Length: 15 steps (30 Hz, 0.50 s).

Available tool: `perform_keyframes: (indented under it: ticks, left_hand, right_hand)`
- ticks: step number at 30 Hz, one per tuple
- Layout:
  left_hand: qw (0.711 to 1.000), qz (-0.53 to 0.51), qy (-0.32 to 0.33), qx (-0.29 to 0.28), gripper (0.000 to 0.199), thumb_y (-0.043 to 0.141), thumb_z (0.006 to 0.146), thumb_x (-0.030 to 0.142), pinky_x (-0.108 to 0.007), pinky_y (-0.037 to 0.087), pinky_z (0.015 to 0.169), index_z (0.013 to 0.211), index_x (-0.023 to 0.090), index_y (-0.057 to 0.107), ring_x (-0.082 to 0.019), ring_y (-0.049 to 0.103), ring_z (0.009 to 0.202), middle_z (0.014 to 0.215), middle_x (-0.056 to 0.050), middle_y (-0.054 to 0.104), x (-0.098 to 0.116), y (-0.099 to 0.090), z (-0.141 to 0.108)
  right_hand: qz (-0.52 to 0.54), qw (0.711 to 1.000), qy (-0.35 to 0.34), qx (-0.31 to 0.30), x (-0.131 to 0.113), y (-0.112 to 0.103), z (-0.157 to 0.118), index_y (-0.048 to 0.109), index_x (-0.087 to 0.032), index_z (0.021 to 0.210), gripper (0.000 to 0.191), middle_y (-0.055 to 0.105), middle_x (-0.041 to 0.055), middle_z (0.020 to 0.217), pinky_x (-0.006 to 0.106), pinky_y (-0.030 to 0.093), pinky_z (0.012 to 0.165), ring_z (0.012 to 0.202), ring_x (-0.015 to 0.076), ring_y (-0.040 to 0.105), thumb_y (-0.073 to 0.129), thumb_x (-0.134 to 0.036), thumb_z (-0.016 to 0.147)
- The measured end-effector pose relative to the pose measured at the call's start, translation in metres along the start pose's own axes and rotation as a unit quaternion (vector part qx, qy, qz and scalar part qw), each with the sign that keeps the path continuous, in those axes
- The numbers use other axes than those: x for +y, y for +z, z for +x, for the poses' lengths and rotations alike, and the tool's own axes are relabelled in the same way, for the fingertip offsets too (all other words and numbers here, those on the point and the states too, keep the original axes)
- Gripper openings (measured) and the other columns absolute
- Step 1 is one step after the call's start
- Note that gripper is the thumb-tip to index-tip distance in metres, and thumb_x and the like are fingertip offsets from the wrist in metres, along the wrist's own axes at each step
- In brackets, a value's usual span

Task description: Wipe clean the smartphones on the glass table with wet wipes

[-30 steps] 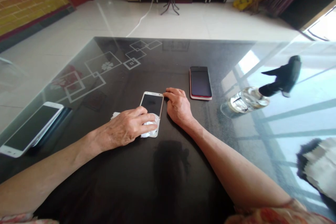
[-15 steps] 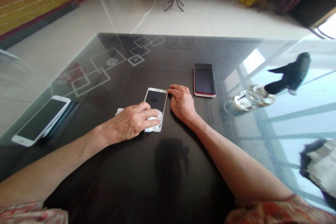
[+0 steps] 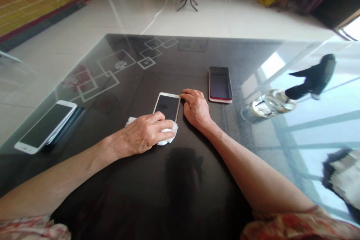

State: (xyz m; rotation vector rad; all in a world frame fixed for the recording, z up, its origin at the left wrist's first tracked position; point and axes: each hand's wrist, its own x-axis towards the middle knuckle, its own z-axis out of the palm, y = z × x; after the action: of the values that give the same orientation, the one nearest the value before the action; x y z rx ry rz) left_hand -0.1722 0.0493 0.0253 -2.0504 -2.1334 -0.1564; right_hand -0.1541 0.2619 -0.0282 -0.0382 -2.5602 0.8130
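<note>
A white-framed phone (image 3: 168, 105) lies face up on the dark glossy table (image 3: 185, 60). My left hand (image 3: 146, 131) is closed over a white cloth (image 3: 168, 137) and presses it on the phone's near end, hiding that end. Part of the cloth sticks out on the left of the hand. My right hand (image 3: 197, 107) rests on the table beside the phone, fingers curled, with the thumb and index fingertips at its far right corner. What these fingertips grip, if anything, is too small to tell.
At the left, a white phone (image 3: 46, 125) leans on a dark object. A dark phone with a red edge (image 3: 220, 83) lies beyond my right hand. A clear spray bottle (image 3: 274, 103) with a black head and a pile of cloths (image 3: 347, 176) are at the right.
My left hand has slid the cloth slightly toward the near end of the phone, now covering its bottom edge. My right hand stays at the phone's corner. The view has shifted slightly.
</note>
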Motion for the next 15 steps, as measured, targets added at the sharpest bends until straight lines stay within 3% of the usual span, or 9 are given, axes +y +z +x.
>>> perform_keyframes:
  ticks: [12,15]
  left_hand:
    - [0.999,-0.027,-0.042,-0.003,0.039,0.041,0.089,0.001,-0.029,0.051,0.082,0.108,0.022,0.067,-0.020,0.055,0.100,0.116,-0.005,0.067,-0.011,-0.012,-0.042]
    - [0.999,-0.021,-0.042,-0.008,0.038,0.042,0.089,0.002,-0.029,0.052,0.083,0.107,0.023,0.068,-0.020,0.055,0.100,0.116,-0.005,0.067,-0.011,-0.012,-0.039]
  right_hand:
    - [0.006,1.000,0.005,-0.005,0.000,0.001,0.001,0.075,-0.017,0.102,0.041,0.066,0.0083,0.119,0.037,0.044,0.102,0.113,0.0253,0.053,0.044,-0.004,0.078]
    - [0.007,1.000,0.004,-0.003,0.000,0.000,0.001,0.075,-0.018,0.102,0.041,0.066,0.0078,0.120,0.038,0.045,0.101,0.114,0.0257,0.053,0.045,-0.005,0.078]
